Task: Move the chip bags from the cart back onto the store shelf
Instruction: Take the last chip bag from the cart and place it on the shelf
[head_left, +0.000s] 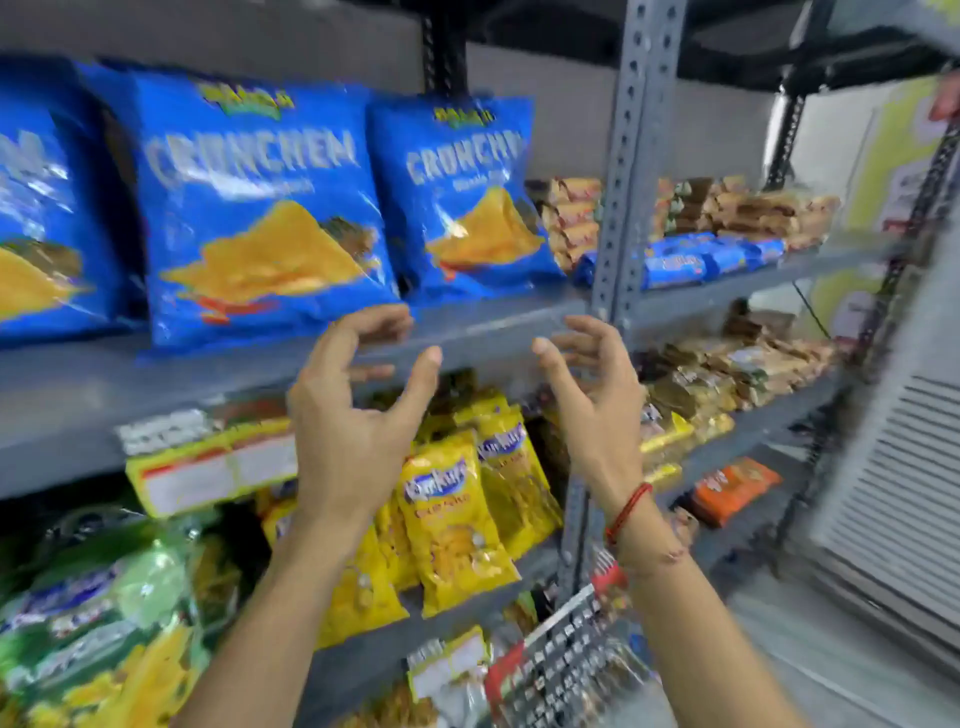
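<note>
Three blue chip bags stand upright on the grey store shelf (467, 332): one cut off at the left (36, 218), a large one in the middle (260, 218) and a smaller one to its right (462, 197). My left hand (353, 415) is raised just below the middle bag with fingers spread, holding nothing. My right hand (592, 384) faces it, also with fingers apart and nothing in it, a red thread around the wrist. The cart (566, 649), a wire basket with red trim, shows at the bottom between my forearms; its contents are hard to make out.
A perforated grey upright post (623, 171) divides the shelving. Yellow snack packs (457, 519) fill the lower shelf, green bags (93, 597) sit lower left. Biscuit packs (711, 260) lie on the right-hand shelves. A white slatted panel (893, 493) is at the right.
</note>
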